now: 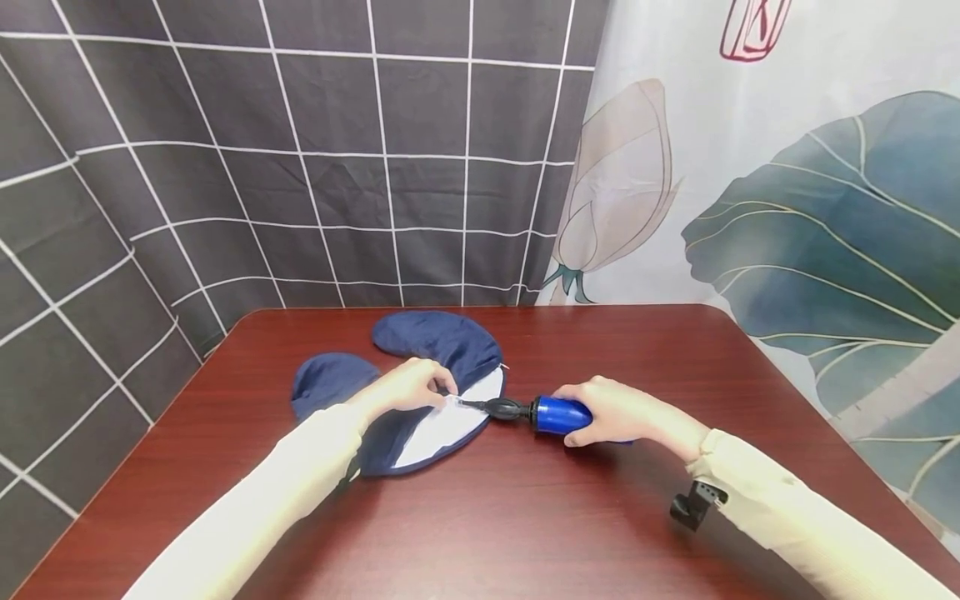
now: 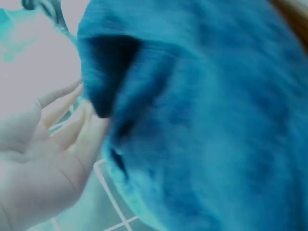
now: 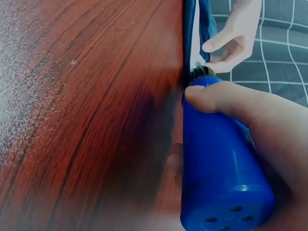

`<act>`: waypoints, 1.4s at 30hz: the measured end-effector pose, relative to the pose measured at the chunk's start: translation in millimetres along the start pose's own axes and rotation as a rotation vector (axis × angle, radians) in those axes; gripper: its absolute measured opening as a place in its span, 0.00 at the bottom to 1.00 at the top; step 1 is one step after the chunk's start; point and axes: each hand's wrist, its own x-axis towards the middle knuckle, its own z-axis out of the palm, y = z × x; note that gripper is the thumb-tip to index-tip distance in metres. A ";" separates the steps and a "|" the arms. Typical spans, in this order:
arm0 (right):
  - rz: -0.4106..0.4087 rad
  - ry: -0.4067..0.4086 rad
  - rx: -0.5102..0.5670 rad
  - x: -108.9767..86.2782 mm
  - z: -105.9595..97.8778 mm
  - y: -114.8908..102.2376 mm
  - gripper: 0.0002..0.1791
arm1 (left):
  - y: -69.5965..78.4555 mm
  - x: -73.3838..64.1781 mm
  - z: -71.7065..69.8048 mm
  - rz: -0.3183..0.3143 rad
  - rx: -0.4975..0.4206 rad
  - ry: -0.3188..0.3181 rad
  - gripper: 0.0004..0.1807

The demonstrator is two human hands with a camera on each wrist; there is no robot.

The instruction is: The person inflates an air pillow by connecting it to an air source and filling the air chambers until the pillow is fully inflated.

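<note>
A navy U-shaped neck pillow lies on the table with its cover open along one side, showing a white inner bladder. My left hand reaches over the pillow and pinches a small clear valve on that bladder. The thin black nozzle of a blue hand pump meets the valve at these fingertips. My right hand grips the pump's body from above, thumb along its near side. In the right wrist view the pump shows small holes in its end. Plush navy fabric fills the left wrist view.
The reddish-brown wooden table has rounded far corners. Behind it hang a dark grid-patterned curtain and a pale cloth with a floral print. A black device hangs at the right wrist.
</note>
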 end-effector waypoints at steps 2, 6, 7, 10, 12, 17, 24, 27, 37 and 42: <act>0.003 0.018 -0.030 -0.9 0.8 0.7 0.33 | 3.2 -0.7 -1.6 0.002 0.007 -0.015 0.10; 0.005 0.038 -0.060 -1.8 1.8 2.0 0.33 | 13.3 -4.1 -4.0 -0.011 0.062 -0.010 0.11; 0.008 0.037 -0.061 -2.1 1.9 2.1 0.33 | 16.3 -5.3 -4.6 -0.028 0.084 -0.005 0.11; 0.019 0.029 -0.063 -3.2 2.1 2.2 0.34 | 25.3 -7.6 -5.9 -0.074 0.129 0.021 0.12; 0.027 0.025 -0.067 -3.9 2.0 2.4 0.34 | 30.9 -8.0 -6.4 -0.074 0.137 0.048 0.13; 0.032 0.018 -0.061 -4.1 0.7 1.1 0.35 | 41.7 -5.5 -2.6 0.028 0.069 0.110 0.16; 0.022 0.025 -0.045 -4.2 0.6 -0.7 0.34 | 50.7 0.7 17.9 0.120 -0.003 0.158 0.19; 0.024 0.027 -0.052 -4.9 1.0 -1.5 0.34 | 53.7 3.4 28.2 0.121 -0.036 0.177 0.19; 0.036 0.028 -0.061 -4.1 2.7 -1.7 0.35 | 62.1 17.8 49.3 0.049 -0.208 0.188 0.17; 0.038 0.037 -0.059 -3.7 1.8 -3.5 0.34 | 62.7 23.3 51.5 0.041 -0.174 0.144 0.14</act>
